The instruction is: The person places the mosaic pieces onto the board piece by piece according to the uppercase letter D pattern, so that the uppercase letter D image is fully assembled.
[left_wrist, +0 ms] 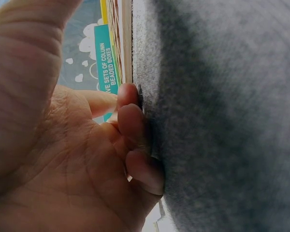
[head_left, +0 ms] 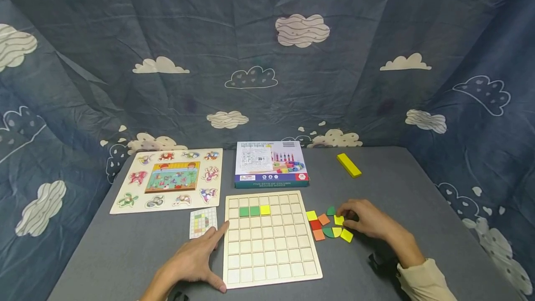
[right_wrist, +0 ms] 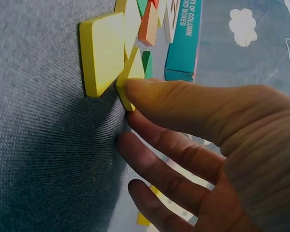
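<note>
A pale wooden grid board lies in the middle of the table, with two green square tiles and a yellow square tile in its second row. My left hand touches the board's left edge, index finger and thumb spread along it. Right of the board, my right hand pinches another yellow square tile between thumb and index finger, low against the cloth. Around it lie loose tiles: a red square, orange squares, green curved pieces and more yellow ones.
A small pattern card lies left of the board. Behind it is a sea-animal puzzle board. A boxed set of column beads stands at the back centre, and a yellow bar lies at the back right.
</note>
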Motion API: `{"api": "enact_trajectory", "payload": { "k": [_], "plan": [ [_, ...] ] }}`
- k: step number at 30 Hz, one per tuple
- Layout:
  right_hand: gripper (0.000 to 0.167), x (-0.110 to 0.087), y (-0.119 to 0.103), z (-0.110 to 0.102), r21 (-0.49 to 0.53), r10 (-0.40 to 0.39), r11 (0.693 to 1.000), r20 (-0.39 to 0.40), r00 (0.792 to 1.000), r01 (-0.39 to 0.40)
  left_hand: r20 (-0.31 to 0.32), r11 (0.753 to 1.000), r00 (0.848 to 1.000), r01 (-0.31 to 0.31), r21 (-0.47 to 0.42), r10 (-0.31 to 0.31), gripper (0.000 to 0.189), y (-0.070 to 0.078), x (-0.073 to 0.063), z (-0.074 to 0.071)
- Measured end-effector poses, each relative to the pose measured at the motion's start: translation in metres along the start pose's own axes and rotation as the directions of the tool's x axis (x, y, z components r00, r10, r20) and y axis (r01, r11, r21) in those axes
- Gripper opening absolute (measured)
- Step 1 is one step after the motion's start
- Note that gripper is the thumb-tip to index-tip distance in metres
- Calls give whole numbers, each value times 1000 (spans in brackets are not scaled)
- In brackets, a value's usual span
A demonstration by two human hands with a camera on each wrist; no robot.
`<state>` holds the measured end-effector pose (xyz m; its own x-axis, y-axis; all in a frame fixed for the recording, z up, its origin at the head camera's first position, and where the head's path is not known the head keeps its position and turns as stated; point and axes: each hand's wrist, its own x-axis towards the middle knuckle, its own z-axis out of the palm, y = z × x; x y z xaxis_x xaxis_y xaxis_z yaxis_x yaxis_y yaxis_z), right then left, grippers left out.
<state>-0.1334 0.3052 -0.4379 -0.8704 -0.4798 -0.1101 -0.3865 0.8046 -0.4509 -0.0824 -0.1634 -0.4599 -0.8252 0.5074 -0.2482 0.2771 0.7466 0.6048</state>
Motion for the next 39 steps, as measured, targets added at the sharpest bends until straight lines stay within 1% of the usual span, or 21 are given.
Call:
{"api": "enact_trajectory", "payload": {
  "k": [5, 17, 25, 29, 33, 39],
  "plan": [
    [20, 0, 2, 1, -18, 4, 1000, -7, 1000, -4, 3, 1000, 1000, 1, -2, -1, 143, 0, 0, 0],
    [20, 4, 3, 2, -20, -5, 1000, -10, 1000, 5, -12, 1000, 1000, -8, 7, 8, 143, -2, 0, 0],
    [20, 7, 3, 0, -25, -41, 999, -23, 999, 40, 13, 1000, 1000, 10, -8, -10, 142, -2, 1, 0],
    [19, 9, -3, -2, -34, -58, 998, -41, 997, 57, 16, 1000, 1000, 9, -8, -9, 142, -1, 1, 1],
    [20, 17, -13, -6, -45, -70, 997, -46, 997, 68, 9, 1000, 1000, 5, -4, -5, 142, -1, 2, 0],
    [21, 34, -31, -4, -55, -95, 994, -13, 995, 95, 3, 1000, 1000, -6, 8, 6, 142, -2, 2, 0]
  ]
}}
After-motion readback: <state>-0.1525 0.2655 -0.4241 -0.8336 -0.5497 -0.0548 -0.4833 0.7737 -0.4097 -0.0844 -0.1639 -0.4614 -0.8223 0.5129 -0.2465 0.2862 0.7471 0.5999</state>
